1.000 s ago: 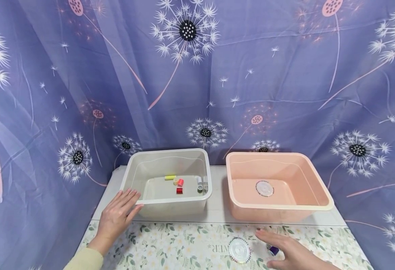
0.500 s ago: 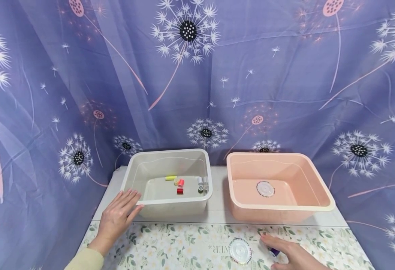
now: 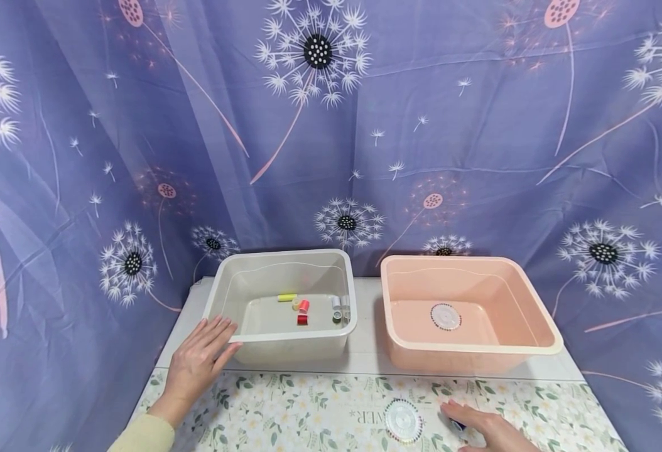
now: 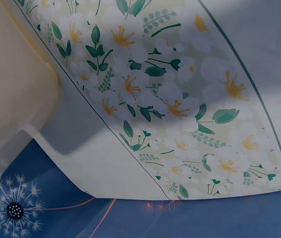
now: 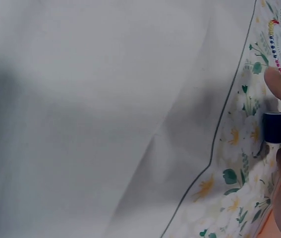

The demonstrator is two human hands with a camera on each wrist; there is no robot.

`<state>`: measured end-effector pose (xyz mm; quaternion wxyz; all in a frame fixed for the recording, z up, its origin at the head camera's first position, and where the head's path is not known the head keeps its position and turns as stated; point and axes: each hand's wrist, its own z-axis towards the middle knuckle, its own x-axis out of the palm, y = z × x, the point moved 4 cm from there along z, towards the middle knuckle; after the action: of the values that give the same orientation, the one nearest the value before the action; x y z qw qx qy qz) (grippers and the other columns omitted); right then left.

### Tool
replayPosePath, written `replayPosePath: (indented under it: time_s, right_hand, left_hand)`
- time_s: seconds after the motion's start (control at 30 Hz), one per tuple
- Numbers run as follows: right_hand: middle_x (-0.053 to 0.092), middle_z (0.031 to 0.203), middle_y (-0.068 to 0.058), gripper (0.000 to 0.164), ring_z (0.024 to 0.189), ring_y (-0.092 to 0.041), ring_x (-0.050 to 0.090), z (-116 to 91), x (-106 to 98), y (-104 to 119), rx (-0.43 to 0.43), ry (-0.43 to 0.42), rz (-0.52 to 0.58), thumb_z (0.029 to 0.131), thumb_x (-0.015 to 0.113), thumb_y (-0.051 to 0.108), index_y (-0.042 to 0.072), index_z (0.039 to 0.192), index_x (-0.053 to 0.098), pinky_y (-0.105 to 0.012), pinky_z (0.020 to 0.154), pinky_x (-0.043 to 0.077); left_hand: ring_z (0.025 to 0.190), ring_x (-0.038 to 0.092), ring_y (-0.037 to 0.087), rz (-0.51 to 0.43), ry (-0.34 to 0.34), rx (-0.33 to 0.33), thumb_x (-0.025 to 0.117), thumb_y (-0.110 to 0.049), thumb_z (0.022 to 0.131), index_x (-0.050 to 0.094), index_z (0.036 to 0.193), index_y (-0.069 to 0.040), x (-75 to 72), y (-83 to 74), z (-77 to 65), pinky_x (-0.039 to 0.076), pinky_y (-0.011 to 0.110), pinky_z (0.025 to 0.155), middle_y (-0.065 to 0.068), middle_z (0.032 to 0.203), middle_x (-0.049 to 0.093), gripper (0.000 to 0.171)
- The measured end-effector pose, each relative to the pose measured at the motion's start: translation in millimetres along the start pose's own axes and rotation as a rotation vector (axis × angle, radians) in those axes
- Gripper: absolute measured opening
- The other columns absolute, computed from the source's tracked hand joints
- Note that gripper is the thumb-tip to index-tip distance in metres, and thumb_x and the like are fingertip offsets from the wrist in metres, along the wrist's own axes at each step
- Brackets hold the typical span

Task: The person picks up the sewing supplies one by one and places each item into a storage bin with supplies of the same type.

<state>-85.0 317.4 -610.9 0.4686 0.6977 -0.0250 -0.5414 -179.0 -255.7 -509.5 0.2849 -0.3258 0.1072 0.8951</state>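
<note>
My left hand (image 3: 196,356) rests with straight fingers on the near left corner of the grey bin (image 3: 286,337). At the front right my right hand (image 3: 488,428) is low over a navy thread spool (image 3: 458,426), partly hiding it. The right wrist view shows the spool (image 5: 274,128) between thumb and fingers, with a gap on the thumb side. Left of that hand, a round wheel of coloured pins (image 3: 403,420) lies flat on the flowered cloth (image 3: 286,408). Inside the grey bin lie a yellow spool (image 3: 287,297), a red spool (image 3: 303,319) and several others.
A peach bin (image 3: 472,347) stands to the right of the grey one, with another pin wheel (image 3: 446,317) on its floor. Behind both bins hangs a blue dandelion-print curtain (image 3: 399,138), which also closes in the sides.
My right hand has lowered and shifted slightly right and toward me, covering more of the navy spool. The left hand keeps its place on the grey bin.
</note>
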Motion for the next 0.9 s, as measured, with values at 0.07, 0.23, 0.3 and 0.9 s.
replayPosePath:
  time_s: [0.07, 0.23, 0.3, 0.9]
  right_hand:
    - [0.066, 0.146, -0.02, 0.057, 0.136, -0.01, 0.061, 0.0, 1.6, -1.2, 0.019, -0.006, -0.013, 0.101, 0.076, 0.023, 0.012, 0.154, 0.058, -0.031, 0.095, 0.063]
    - [0.064, 0.147, -0.021, 0.055, 0.137, -0.011, 0.06, 0.5, 3.2, -1.8, 0.075, -0.02, -0.027, 0.103, 0.072, 0.019, 0.011, 0.155, 0.057, -0.034, 0.096, 0.064]
    - [0.064, 0.148, -0.019, 0.055, 0.138, -0.01, 0.059, -0.1, 3.7, -2.6, 0.089, -0.031, -0.034, 0.103, 0.071, 0.018, 0.012, 0.156, 0.056, -0.034, 0.097, 0.064]
    - [0.072, 0.139, -0.013, 0.052, 0.124, -0.009, 0.069, -5.2, 7.8, -23.3, -0.024, -0.125, -0.17, 0.102, 0.076, 0.025, 0.018, 0.152, 0.062, -0.031, 0.084, 0.067]
  left_hand:
    - [0.11, 0.075, 0.042, 0.001, 0.004, -0.002, 0.043, -0.058, 0.112, 0.08, 0.121, -0.004, -0.4, 0.0, 0.3, 0.025, 0.029, 0.133, 0.018, 0.121, 0.078, 0.066]
    - [0.111, 0.075, 0.042, -0.006, 0.021, -0.008, 0.043, -0.057, 0.113, 0.079, 0.122, -0.003, -1.3, -1.4, 1.5, 0.023, 0.028, 0.133, 0.019, 0.122, 0.077, 0.066]
    - [0.111, 0.075, 0.042, -0.005, 0.022, -0.01, 0.042, -0.057, 0.113, 0.079, 0.122, -0.003, -1.6, -1.6, 2.0, 0.023, 0.028, 0.133, 0.019, 0.122, 0.077, 0.067]
    - [0.111, 0.075, 0.042, -0.002, 0.015, -0.005, 0.042, -0.058, 0.113, 0.079, 0.122, -0.004, -1.0, -0.8, 1.4, 0.025, 0.029, 0.133, 0.018, 0.122, 0.077, 0.066]
